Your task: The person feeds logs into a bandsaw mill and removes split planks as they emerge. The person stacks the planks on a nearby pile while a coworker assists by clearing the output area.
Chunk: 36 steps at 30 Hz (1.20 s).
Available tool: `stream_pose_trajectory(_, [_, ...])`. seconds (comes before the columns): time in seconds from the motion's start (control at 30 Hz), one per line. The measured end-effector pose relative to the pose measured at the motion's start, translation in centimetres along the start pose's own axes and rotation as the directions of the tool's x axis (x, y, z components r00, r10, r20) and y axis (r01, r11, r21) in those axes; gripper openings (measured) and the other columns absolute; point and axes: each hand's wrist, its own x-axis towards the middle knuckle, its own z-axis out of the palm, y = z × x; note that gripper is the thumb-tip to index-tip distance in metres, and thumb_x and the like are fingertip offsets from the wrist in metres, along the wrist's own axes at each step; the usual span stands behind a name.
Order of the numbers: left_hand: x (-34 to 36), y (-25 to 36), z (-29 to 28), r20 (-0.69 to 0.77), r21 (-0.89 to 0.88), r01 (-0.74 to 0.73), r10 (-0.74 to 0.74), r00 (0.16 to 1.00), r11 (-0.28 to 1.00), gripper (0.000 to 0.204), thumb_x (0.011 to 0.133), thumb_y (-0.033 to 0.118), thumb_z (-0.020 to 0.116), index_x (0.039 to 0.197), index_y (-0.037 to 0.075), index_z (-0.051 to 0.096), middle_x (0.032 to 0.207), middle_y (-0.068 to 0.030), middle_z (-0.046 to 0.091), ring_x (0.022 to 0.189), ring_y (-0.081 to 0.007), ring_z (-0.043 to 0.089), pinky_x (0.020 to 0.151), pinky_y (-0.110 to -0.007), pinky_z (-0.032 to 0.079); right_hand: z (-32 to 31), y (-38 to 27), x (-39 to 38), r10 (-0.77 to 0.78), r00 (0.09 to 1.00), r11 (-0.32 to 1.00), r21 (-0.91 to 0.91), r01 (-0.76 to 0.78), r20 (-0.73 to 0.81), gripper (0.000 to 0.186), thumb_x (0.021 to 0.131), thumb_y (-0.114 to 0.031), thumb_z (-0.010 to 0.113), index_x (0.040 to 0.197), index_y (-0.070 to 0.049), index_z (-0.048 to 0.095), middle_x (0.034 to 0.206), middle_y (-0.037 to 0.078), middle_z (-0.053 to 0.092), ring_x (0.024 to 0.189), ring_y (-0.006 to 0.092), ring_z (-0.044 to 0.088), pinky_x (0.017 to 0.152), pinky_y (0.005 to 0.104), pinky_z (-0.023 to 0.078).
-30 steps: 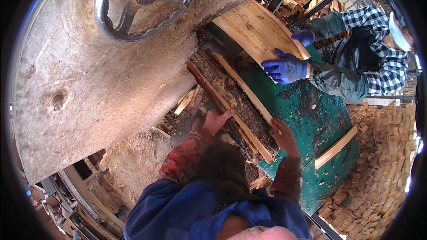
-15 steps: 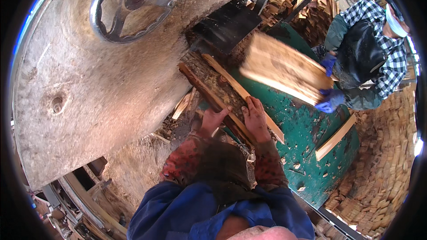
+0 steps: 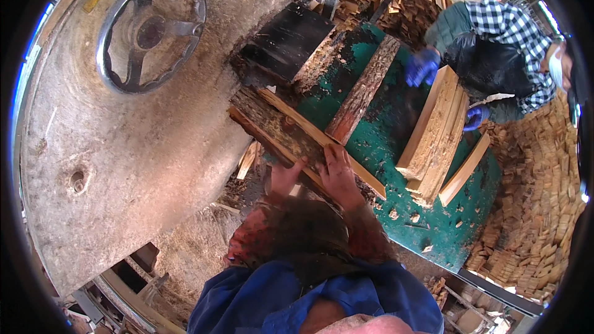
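Observation:
A dark, bark-edged wood slab point(image 3: 272, 125) lies slantwise in front of me beside the green table. My left hand point(image 3: 286, 177) grips its near edge, thumb on top and the other fingers mostly hidden. Flat on the slab's far side rests my right hand point(image 3: 339, 179), its fingers stretched out and touching a pale wood strip point(image 3: 365, 179). That strip runs along the slab's far edge onto the green table point(image 3: 396, 222). Just beyond it a bark-covered piece point(image 3: 365, 89) lies on the table, one end close to my right fingertips.
Left of me stands a large worn panel point(image 3: 142, 167) with a handwheel point(image 3: 151, 32). A black metal block point(image 3: 288, 40) sits beyond the slab. Across the table a gloved co-worker point(image 3: 495, 43) is beside stacked boards point(image 3: 436, 136). A loose strip point(image 3: 465, 170) and piled wood point(image 3: 526, 210) lie at right.
The co-worker's boards have swung round and now rest on the table, one glove lifted off them. The bark-covered piece has come into sight. My hands stay on the slab.

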Motion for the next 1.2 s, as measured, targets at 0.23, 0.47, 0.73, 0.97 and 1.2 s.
stream_pose_trajectory(0.23, [0.4, -0.6, -0.7, -0.012, 0.016, -0.088, 0.088, 0.996, 0.996, 0.047, 0.084, 0.031, 0.081, 0.112, -0.004, 0.068, 0.102, -0.0093, 0.074, 0.088, -0.0182, 0.070, 0.078, -0.033, 0.057, -1.4, 6.0, 5.6, 0.165, 0.979, 0.985, -0.035, -0.170, -0.124, 0.045, 0.089, -0.030, 0.071, 0.125, -0.003, 0.063, 0.127, 0.022, 0.061, 0.117, 0.0418, 0.056, 0.098, 0.0474, 0.049])
stream_pose_trajectory(0.47, [0.5, -0.4, -0.6, 0.022, 0.039, 0.055, -0.056, 0.998, 0.998, 0.049, 0.082, 0.031, 0.083, 0.114, -0.003, 0.068, 0.105, -0.0120, 0.074, 0.094, -0.0212, 0.070, 0.081, -0.035, 0.056, -3.0, 15.5, 15.8, 0.553, 0.825, 0.778, -0.283, -0.561, -0.116, 0.087, 0.084, -0.059, 0.069, 0.148, -0.006, 0.043, 0.143, 0.024, 0.048, 0.132, 0.0435, 0.045, 0.107, 0.0546, 0.040])
stream_pose_trajectory(0.73, [-0.1, 2.1, -1.1, 0.043, 0.241, 0.118, -0.132, 0.990, 0.963, 0.047, 0.085, 0.032, 0.080, 0.118, 0.000, 0.069, 0.110, -0.0115, 0.074, 0.101, -0.0216, 0.070, 0.087, -0.035, 0.054, -1.5, 14.9, 21.6, 0.684, 0.713, 0.631, -0.365, -0.685, -0.155, 0.101, 0.071, -0.058, 0.079, 0.148, -0.009, 0.037, 0.148, 0.025, 0.036, 0.137, 0.0452, 0.035, 0.106, 0.0620, 0.037])
stream_pose_trajectory(0.97, [0.6, -1.6, -0.3, -0.017, 0.100, -0.026, 0.028, 0.999, 0.995, 0.044, 0.082, 0.036, 0.084, 0.101, -0.003, 0.073, 0.089, -0.0141, 0.075, 0.087, -0.0207, 0.073, 0.078, -0.035, 0.055, -4.3, 19.1, 18.0, 0.443, 0.896, 0.841, -0.329, -0.429, -0.034, 0.099, 0.066, -0.029, 0.078, 0.152, -0.010, 0.035, 0.141, 0.026, 0.043, 0.131, 0.0461, 0.041, 0.108, 0.0549, 0.040])
stream_pose_trajectory(1.2, [0.3, -0.9, -0.4, -0.008, 0.056, -0.078, 0.079, 0.997, 0.995, 0.045, 0.082, 0.036, 0.084, 0.101, -0.003, 0.073, 0.090, -0.0139, 0.076, 0.087, -0.0208, 0.072, 0.078, -0.036, 0.056, -5.7, 18.0, 9.4, 0.313, 0.950, 0.942, 0.125, -0.310, 0.001, 0.084, 0.067, -0.014, 0.076, 0.146, -0.005, 0.048, 0.134, 0.019, 0.053, 0.126, 0.0354, 0.052, 0.106, 0.0428, 0.044])
